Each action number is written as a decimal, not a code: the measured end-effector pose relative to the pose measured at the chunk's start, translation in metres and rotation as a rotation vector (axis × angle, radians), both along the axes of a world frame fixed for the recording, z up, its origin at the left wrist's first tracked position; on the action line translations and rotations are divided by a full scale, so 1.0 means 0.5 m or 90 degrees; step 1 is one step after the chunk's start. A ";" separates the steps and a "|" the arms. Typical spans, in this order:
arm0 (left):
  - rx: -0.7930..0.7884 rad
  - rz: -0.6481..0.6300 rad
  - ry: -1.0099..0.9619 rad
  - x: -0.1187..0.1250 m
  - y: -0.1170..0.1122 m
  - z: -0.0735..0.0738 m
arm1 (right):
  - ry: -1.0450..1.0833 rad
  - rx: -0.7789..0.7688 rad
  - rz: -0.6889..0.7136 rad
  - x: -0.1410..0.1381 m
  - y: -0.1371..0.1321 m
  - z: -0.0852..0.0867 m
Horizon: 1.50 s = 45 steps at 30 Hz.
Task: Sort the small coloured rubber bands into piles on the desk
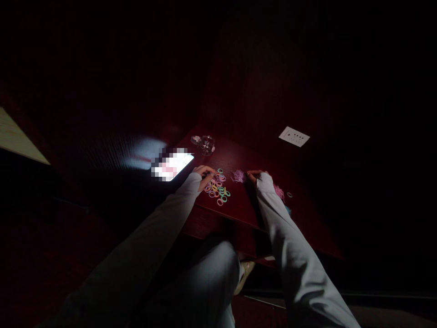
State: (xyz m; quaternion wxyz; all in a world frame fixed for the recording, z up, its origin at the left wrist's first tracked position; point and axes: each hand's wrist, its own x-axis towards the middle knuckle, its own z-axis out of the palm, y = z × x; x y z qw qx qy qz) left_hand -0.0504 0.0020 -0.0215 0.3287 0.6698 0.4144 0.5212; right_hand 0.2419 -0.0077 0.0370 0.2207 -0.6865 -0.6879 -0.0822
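Observation:
Small colourful hair ties (218, 189) lie in a loose pile on the dark red tabletop. My left hand (205, 175) rests at the upper left edge of that pile, its fingers bent and drawn together among the ties. What lies between its fingertips is too small to tell. To the right is a heap of thin purple bands or strands (239, 176). Just beside this heap, my right hand (256, 177) has thumb and fingers pinched together, with whatever they hold hidden. Behind my right wrist a pink heap (279, 192) of similar strands is partly covered.
A lit phone (177, 167) leans at the table's left side. Behind it stands a clear round jar (206, 145). A blue heap (288, 211) and a single pale ring (289, 194) lie right of my forearm. A white socket plate (294, 136) is on the wall.

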 end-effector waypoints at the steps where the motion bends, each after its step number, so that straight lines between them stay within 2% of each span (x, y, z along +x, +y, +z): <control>1: -0.003 0.002 0.001 0.000 0.000 0.000 | 0.004 -0.009 -0.011 0.001 -0.003 0.007; 5: -0.012 0.013 -0.005 0.000 -0.001 0.006 | 0.095 -0.017 -0.076 -0.012 -0.018 0.033; 8: -0.013 0.011 -0.008 -0.002 -0.005 0.013 | 0.114 -0.016 -0.057 -0.054 -0.034 0.042; 11: -0.016 0.008 -0.001 -0.004 -0.009 0.015 | 0.076 -0.038 0.039 -0.112 -0.051 0.031; 15: 0.003 0.008 0.004 -0.003 -0.008 0.009 | 0.076 -0.075 0.245 -0.168 -0.065 -0.013; 17: 0.014 0.015 0.013 -0.001 -0.006 0.003 | 0.130 -0.082 0.275 -0.175 -0.066 -0.037; 22: 0.059 0.030 0.028 0.002 0.001 -0.015 | 0.325 -0.032 0.246 -0.158 -0.057 -0.073; 27: 0.085 -0.017 0.006 -0.002 0.014 -0.029 | 0.459 -0.018 0.227 -0.153 -0.063 -0.074; 30: 0.065 -0.071 -0.005 0.000 0.037 -0.012 | 0.488 -0.008 0.206 -0.156 -0.068 -0.069; 33: 0.089 -0.102 0.037 0.011 0.063 0.025 | 0.516 -0.014 0.180 -0.154 -0.067 -0.070; 37: 0.157 -0.049 0.098 0.037 0.081 0.060 | 0.503 -0.015 0.189 -0.148 -0.050 -0.082; 42: 0.139 0.014 0.207 0.050 0.077 0.046 | 0.409 0.055 0.188 -0.145 -0.003 -0.088; 45: 0.121 0.022 0.206 0.045 0.083 0.036 | 0.310 0.050 0.212 -0.150 0.022 -0.081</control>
